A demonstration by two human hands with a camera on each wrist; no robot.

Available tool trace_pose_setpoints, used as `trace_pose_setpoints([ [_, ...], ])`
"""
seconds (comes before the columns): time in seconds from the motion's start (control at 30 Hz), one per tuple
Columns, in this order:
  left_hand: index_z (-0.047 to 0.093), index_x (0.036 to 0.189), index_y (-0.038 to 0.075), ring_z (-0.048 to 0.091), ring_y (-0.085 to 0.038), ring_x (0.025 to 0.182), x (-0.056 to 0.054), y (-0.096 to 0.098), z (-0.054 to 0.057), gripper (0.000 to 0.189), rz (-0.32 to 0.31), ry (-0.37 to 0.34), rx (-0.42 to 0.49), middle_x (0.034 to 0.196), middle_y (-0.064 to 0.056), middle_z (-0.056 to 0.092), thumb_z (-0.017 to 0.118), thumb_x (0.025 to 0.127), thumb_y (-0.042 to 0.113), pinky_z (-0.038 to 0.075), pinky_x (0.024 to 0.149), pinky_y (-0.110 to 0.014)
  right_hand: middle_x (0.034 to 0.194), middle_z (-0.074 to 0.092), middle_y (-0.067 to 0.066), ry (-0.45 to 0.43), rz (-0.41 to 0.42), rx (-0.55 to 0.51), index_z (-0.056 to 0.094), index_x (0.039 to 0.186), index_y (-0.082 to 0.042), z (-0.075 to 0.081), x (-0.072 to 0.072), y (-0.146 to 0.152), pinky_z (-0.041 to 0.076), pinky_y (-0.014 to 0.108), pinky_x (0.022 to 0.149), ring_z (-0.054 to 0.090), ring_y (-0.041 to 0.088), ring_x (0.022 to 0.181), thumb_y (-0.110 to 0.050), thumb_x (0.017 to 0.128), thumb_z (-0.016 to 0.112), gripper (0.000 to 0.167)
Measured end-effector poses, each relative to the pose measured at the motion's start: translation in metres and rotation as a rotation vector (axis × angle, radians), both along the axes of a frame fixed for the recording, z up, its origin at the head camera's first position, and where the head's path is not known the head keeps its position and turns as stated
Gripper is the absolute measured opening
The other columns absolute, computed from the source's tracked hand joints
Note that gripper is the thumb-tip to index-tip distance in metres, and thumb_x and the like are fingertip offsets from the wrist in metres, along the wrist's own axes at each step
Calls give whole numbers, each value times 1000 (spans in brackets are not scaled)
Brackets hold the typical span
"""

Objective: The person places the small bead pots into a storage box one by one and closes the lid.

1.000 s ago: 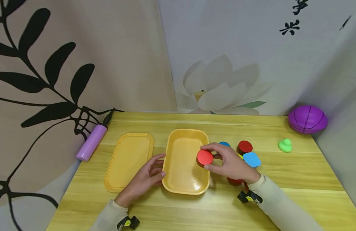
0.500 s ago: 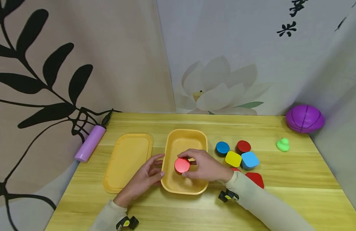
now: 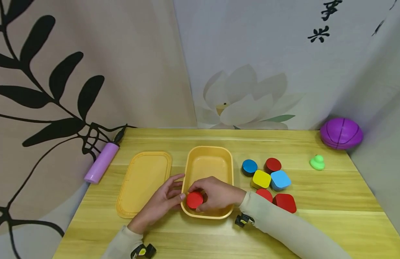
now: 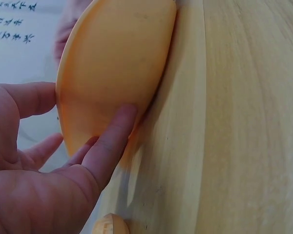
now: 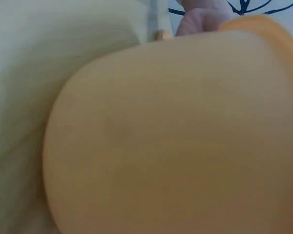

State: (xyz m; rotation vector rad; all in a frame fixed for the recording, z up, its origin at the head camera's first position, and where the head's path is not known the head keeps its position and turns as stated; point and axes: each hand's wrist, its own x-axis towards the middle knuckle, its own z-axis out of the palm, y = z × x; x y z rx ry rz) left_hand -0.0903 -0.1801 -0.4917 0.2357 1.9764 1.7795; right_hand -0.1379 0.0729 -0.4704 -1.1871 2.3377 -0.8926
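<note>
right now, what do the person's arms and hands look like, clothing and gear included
The left hand and right hand are ungloved. Both arms wear long, light beige sleeves, each carrying a small black device with a yellow patch.

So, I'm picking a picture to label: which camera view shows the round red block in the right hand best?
The head view: it looks down on the round red block, held by the right hand inside the tray. Neither wrist view shows any of it; each shows the tray's side instead.
</note>
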Motion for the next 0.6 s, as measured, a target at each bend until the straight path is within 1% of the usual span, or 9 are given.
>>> trace_pose_setpoints([
  [0.1,33,164,28,53,-40,142,0,-1,0,67,2,-5,4,162,-21,42,66,106,23,62,93,-42,114,73,-10,28,41,28,71,127,-16,-2,1,-3,50,17,86,63,3,96,-27,82,91,51],
  [0.17,33,164,28,54,-39,142,0,-1,-1,67,2,-4,7,162,-21,43,66,106,22,62,93,-42,114,73,-10,26,45,34,71,128,-17,-4,1,-4,50,17,86,63,2,96,-27,82,91,51],
  [0.33,33,164,27,53,-40,142,0,-1,-3,67,1,-3,9,161,-23,43,67,106,22,62,93,-43,116,72,-12,13,39,36,70,128,-18,-7,2,-4,50,17,89,62,1,99,-28,82,92,52],
  [0.43,32,164,27,54,-39,142,-1,0,-4,68,-2,-8,6,161,-22,43,67,106,23,62,93,-43,118,73,-12,-10,34,25,69,129,-18,-6,1,-3,51,18,91,63,1,101,-28,82,92,54],
  [0.6,32,164,29,54,-37,142,-1,0,-3,69,10,-21,-4,161,-19,45,68,105,23,62,93,-44,124,75,-7,-40,2,2,69,131,-16,-1,1,1,54,22,97,67,3,110,-28,83,91,55],
])
